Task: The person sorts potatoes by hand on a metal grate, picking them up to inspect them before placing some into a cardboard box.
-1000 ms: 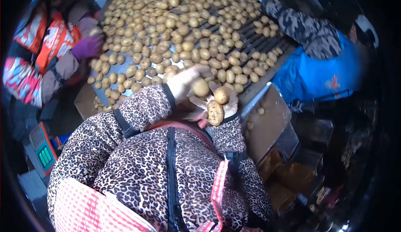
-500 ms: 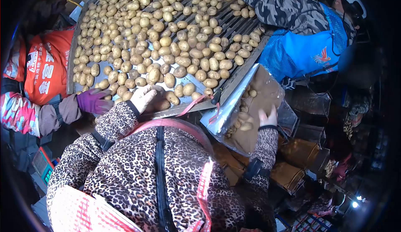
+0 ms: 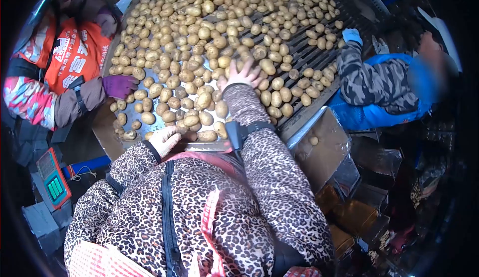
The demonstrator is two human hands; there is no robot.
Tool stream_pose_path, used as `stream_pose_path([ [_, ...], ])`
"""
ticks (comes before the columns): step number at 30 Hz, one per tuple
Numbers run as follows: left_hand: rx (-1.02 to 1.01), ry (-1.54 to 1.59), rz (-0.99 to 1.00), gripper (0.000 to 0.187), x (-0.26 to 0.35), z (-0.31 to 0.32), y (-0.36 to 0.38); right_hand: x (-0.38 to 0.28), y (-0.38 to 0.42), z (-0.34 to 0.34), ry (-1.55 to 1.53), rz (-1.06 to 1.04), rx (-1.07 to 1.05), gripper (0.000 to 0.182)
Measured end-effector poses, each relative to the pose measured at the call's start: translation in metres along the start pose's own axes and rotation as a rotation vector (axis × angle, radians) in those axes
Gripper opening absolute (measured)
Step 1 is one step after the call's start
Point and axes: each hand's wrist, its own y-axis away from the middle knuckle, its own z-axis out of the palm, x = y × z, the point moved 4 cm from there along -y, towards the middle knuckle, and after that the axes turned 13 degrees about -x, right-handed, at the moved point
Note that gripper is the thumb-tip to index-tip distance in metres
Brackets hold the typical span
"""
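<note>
My right hand (image 3: 243,73) reaches across the sorting table with its fingers spread over the potatoes (image 3: 199,72), touching some and gripping none that I can see. Near the front edge of the table is my left hand (image 3: 164,140), its fingers loosely bent and parted, beside a few potatoes. No potato shows inside it. Potatoes lie thickly over the slatted surface and over a smoother pale plate (image 3: 149,112) at the front left.
A cardboard box (image 3: 322,152) lined with plastic stands right of the table, a potato in it. A co-worker's purple glove (image 3: 119,86) is at the left edge; another co-worker's blue glove (image 3: 352,36) is at the right. A scale (image 3: 54,177) stands lower left.
My right hand has moved from inside the cardboard box up and left onto the potatoes. My left hand has shifted back toward the front edge. The view has swung slightly.
</note>
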Motion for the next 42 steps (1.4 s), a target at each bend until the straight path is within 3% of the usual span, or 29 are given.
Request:
stream_pose_path([
  [1,0.023,-0.02,0.016,0.031,0.001,-0.003,0.001,-0.016,-0.01,0.021,-0.118,-0.058,0.001,0.079],
  [3,0.022,0.006,0.004,0.031,-0.003,-0.002,0.001,-0.05,0.021,0.005,0.069,-0.232,-0.228,0.084],
  [5,-0.003,0.085,-0.034,0.031,-0.002,0.0,-0.005,-0.095,0.052,0.033,0.044,-0.395,-0.119,0.08],
  [6,-0.004,0.062,0.02,0.031,0.01,-0.001,-0.006,-0.109,0.073,0.043,0.115,-0.573,-0.168,0.077],
  [7,-0.116,-0.124,-0.22,0.034,0.019,-0.006,-0.005,-0.112,0.097,0.039,0.058,-0.649,-0.287,0.07],
  [9,-0.155,-0.065,0.12,0.036,0.02,-0.001,-0.006,-0.092,0.091,0.054,-0.298,-0.774,-0.361,0.055],
  [10,-0.098,-0.06,0.149,0.036,0.032,-0.002,-0.001,-0.067,0.078,0.055,-0.314,-0.808,-0.219,0.047],
  [12,-0.084,-0.008,0.073,0.037,0.022,0.002,0.001,-0.01,0.05,0.013,-0.267,-0.547,-0.122,0.032],
  [13,-0.082,0.021,0.029,0.037,0.015,0.005,0.006,0.032,0.027,0.003,-0.455,-0.405,-0.083,0.031],
  [14,-0.049,0.016,0.025,0.036,0.0,0.008,0.005,0.06,0.009,-0.008,-0.495,-0.11,-0.123,0.035],
  [15,-0.036,-0.031,0.028,0.035,0.002,0.008,0.007,0.084,-0.01,-0.011,-0.599,-0.05,-0.061,0.047],
  [17,-0.012,-0.131,0.029,0.034,0.01,0.007,0.012,0.071,-0.027,-0.032,-0.394,0.032,-0.216,0.056],
  [19,-0.002,-0.122,0.017,0.031,0.015,0.009,0.014,0.06,-0.067,-0.003,-0.17,-0.031,-0.395,0.063],
  [20,0.011,-0.102,0.028,0.031,0.021,0.008,0.016,0.061,-0.063,-0.017,-0.204,-0.091,-0.454,0.059],
  [21,0.021,-0.078,0.039,0.031,0.024,0.008,0.02,0.087,-0.106,0.022,-0.245,-0.18,-0.385,0.051],
  [22,0.027,-0.08,0.025,0.031,0.024,0.006,0.023,0.126,-0.122,0.04,-0.976,-0.196,-0.4,0.045],
  [24,0.06,-0.013,-0.063,0.032,0.011,0.005,0.028,0.156,-0.082,0.024,-1.941,-0.246,-0.361,0.038],
  [25,0.068,0.024,-0.108,0.032,0.004,0.009,0.031,0.157,-0.042,-0.004,-2.179,-0.288,-0.331,0.037],
  [26,0.058,0.055,-0.104,0.032,0.001,0.01,0.032,0.176,-0.051,0.009,-1.738,-0.484,-0.138,0.033],
  [28,0.071,0.069,-0.063,0.032,0.005,0.009,0.027,0.184,-0.061,0.011,-1.059,-0.046,-0.318,0.035],
  [29,0.092,0.06,-0.03,0.033,0.01,0.009,0.024,0.155,-0.048,-0.015,-0.446,-0.178,-0.289,0.042],
  [31,0.081,-0.037,0.036,0.029,0.023,0.007,0.012,0.093,-0.033,-0.007,0.05,-0.101,-0.448,0.055],
  [32,0.075,-0.088,0.074,0.028,0.031,0.004,0.003,0.079,-0.036,0.013,0.112,-0.16,-0.499,0.057],
  [33,0.109,-0.237,0.119,0.027,0.048,-0.003,-0.004,0.082,-0.037,0.017,0.011,-0.191,-0.497,0.055],
  [35,0.091,-0.1,0.073,0.027,0.057,-0.014,-0.031,0.093,-0.03,0.026,-0.191,-0.249,-0.493,0.052],
  [38,0.182,-0.331,0.088,0.021,0.082,-0.04,-0.082,0.112,-0.017,0.029,-0.484,-0.34,-0.454,0.048],
  [39,0.263,-0.486,0.189,0.019,0.09,-0.045,-0.102,0.118,-0.014,0.031,-0.577,-0.378,-0.434,0.046],
  [41,0.354,-0.647,0.368,0.02,0.097,-0.046,-0.141,0.145,0.01,0.048,-1.477,-0.448,-0.278,0.036],
  [42,0.314,-0.752,0.277,0.022,0.105,-0.044,-0.161,0.145,0.032,0.046,-1.943,-0.468,-0.404,0.036],
])
